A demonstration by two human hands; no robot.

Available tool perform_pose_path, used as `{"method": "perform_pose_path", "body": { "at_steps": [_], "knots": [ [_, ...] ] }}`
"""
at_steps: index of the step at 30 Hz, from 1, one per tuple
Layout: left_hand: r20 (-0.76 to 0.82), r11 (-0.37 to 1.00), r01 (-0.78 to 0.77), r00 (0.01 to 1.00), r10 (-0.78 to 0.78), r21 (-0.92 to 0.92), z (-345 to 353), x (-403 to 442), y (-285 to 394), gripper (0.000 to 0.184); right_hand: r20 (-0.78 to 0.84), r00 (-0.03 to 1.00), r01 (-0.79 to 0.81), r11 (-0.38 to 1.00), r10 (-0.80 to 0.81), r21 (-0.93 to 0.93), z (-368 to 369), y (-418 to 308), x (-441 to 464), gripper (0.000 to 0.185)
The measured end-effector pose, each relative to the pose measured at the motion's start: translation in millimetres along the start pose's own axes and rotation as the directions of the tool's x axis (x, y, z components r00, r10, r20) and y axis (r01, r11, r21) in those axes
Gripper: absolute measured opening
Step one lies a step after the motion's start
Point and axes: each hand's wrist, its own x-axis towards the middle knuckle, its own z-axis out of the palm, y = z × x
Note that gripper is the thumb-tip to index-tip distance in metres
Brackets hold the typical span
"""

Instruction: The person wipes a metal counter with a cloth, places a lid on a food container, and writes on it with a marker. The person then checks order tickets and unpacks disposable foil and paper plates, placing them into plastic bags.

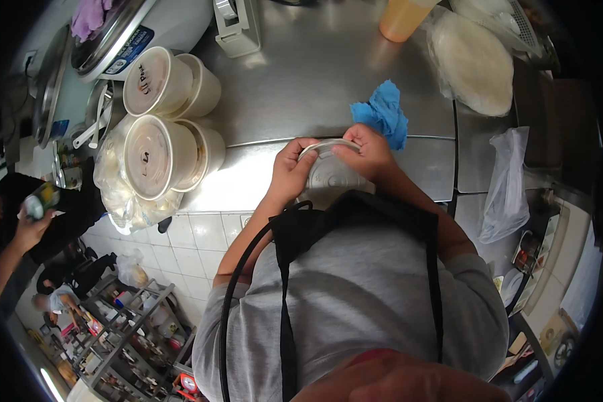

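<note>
Close to my body, at the front edge of the steel counter, a round translucent plastic lid (338, 175) sits between my hands, apparently on a pale tub whose body is mostly hidden. My left hand (291, 171) grips the lid's left rim, thumb on top and fingers curled around. The far right rim is pinched by my right hand (367, 153) in the same way. Just beyond my right hand lies a crumpled blue cloth (384, 114).
Stacked lidded tubs (159, 157) with handwriting stand left, beside a rice cooker (124, 47). A tape dispenser (238, 30), an orange-filled cup (403, 19) and a bag of pale food (472, 63) stand farther back. A plastic bag (506, 187) hangs right. Other people are at left.
</note>
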Motion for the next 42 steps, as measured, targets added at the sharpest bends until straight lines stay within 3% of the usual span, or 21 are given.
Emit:
{"method": "perform_pose_path", "body": {
  "at_steps": [5, 14, 23, 29, 32, 35, 42],
  "knots": [
    [0.013, 1.0, -0.008, 1.0, 0.008, -0.017, -0.9, 0.5, -1.8, 0.016, 0.017, 1.0, 0.009, 0.998, -0.007, -0.068, -3.5, -2.0, 1.4, 0.024],
    [0.005, 1.0, 0.01, 1.0, -0.01, -0.006, -2.0, 0.5, -4.6, 0.017, 0.109, 0.993, -0.044, 0.998, 0.038, 0.048, -3.8, -6.2, 5.6, 0.014],
    [-0.094, 0.999, -0.04, 0.995, 0.036, -0.036, 6.5, -9.8, -1.8, 0.024, 0.052, 0.998, -0.044, 0.993, 0.038, 0.109, 1.0, 1.9, 5.7, 0.018],
    [-0.029, 0.997, 0.026, 0.999, -0.029, -0.07, 2.1, -9.5, -0.3, 0.024, 0.052, 0.998, -0.045, 0.996, 0.041, 0.082, 1.1, 5.0, 5.7, 0.018],
    [-0.031, 0.998, -0.001, 1.0, -0.001, -0.069, 2.6, -9.7, 0.2, 0.024, 0.042, 0.999, -0.029, 0.998, 0.027, 0.048, 0.9, 4.2, 5.5, 0.016],
    [-0.046, 0.994, 0.028, 0.998, -0.034, -0.107, 4.2, -10.4, 2.5, 0.024, 0.028, 0.999, 0.023, 0.991, -0.027, 0.131, 3.6, 2.4, 6.0, 0.014],
    [-0.042, 0.993, 0.041, 0.998, -0.046, -0.106, 1.1, -9.8, -2.8, 0.025, 0.086, 0.996, -0.012, 0.998, 0.007, 0.06, 0.5, -1.0, 8.1, 0.013]
  ]
}}
